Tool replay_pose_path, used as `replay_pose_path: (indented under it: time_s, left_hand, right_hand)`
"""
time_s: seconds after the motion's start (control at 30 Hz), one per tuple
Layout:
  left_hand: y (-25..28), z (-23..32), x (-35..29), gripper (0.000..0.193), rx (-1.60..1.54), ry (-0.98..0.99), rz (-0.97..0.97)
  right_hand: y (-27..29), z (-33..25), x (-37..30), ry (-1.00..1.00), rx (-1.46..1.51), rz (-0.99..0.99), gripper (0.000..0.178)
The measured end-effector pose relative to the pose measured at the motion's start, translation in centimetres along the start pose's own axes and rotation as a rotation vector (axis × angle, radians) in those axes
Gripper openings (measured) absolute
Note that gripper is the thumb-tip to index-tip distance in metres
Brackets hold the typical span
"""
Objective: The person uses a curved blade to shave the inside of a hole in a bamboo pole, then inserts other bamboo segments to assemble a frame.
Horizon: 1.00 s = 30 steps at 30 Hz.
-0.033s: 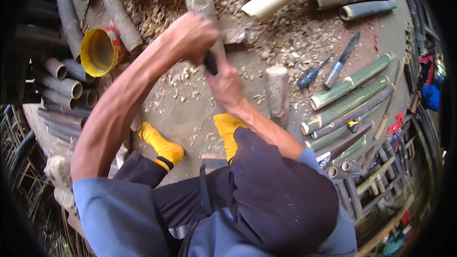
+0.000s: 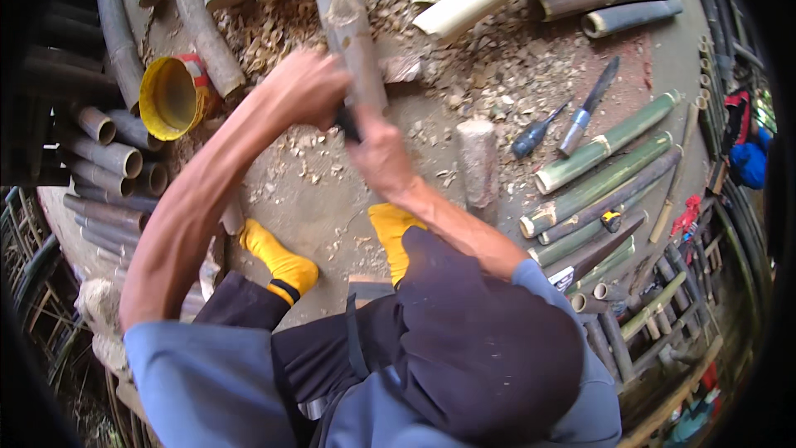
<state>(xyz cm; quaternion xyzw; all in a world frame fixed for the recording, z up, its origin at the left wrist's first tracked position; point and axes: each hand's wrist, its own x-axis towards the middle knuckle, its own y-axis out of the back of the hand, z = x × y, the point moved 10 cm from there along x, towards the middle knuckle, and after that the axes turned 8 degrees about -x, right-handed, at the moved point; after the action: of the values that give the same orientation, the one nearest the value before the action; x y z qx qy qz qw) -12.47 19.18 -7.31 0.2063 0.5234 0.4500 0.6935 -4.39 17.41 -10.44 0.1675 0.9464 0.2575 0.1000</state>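
A length of grey-brown bamboo (image 2: 348, 29) slants from the top middle toward me. Its near end runs to my right hand (image 2: 379, 152), whose fingers are curled at that end and smeared by motion. My left hand (image 2: 311, 87) is a fist just left of the bamboo. A short black handle (image 2: 348, 123) sticks out of that fist on the side toward my right hand. Any blade on this tool is hidden behind my fingers. My feet in yellow socks (image 2: 280, 259) rest on the ground below my hands.
Wood chips (image 2: 489, 66) litter the ground. A yellow bucket (image 2: 172, 95) stands left, beside stacked bamboo tubes (image 2: 108, 153). Right lie a knife (image 2: 590, 104), a dark-handled pointed tool (image 2: 537, 131), green bamboo lengths (image 2: 609, 141) and a saw (image 2: 597, 253). An upright stump (image 2: 478, 162) stands near my right forearm.
My left fist and the black handle have moved left and toward me along the bamboo. My right hand has shifted slightly left, and the bamboo's far end shows more fully.
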Motion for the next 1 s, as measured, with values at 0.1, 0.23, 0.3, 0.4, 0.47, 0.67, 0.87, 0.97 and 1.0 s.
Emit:
replay_pose_path:
  time_s: [0.1,0.23,0.3,0.4,0.47,0.67,0.87,0.97,1.0]
  left_hand:
    - [-12.6,-1.2,-9.9,0.023,-0.904,0.383,-0.162]
    - [-14.8,3.4,-17.5,0.039,-1.745,0.886,0.284]
    - [-8.7,7.9,-13.1,0.051,-1.409,0.384,0.566]
    - [-5.4,8.9,-12.5,0.057,-1.017,0.270,0.810]
    - [-11.4,1.4,-16.4,0.059,-0.752,0.664,0.991]
    - [-22.1,-12.0,-27.6,0.065,-0.696,1.243,1.056]
    - [-21.5,-11.4,-24.8,0.059,-0.969,1.120,0.962]
    - [-19.3,-6.3,-23.3,0.062,-1.234,0.934,0.955]
    - [-17.2,-4.2,-21.7,0.066,-1.459,0.821,1.032]
  right_hand:
    - [-0.1,-5.4,-3.9,0.513,-0.381,-0.255,0.055]
    - [9.0,-7.0,-5.3,0.208,0.208,0.071,0.053]
    - [5.5,-3.3,-4.9,-0.244,0.900,-0.091,0.052]
    - [11.7,3.6,-6.4,-0.383,0.541,0.276,0.031]
    - [18.0,11.7,-7.3,-0.493,0.012,0.522,0.034]
    - [28.1,28.7,-4.9,-0.680,-0.478,0.663,0.055]
    - [27.1,24.1,-3.0,-0.494,-0.343,0.566,0.057]
    - [15.7,10.1,-2.5,-0.317,-0.005,0.110,0.058]
    - [11.4,6.0,-3.6,-0.267,0.076,-0.106,0.058]
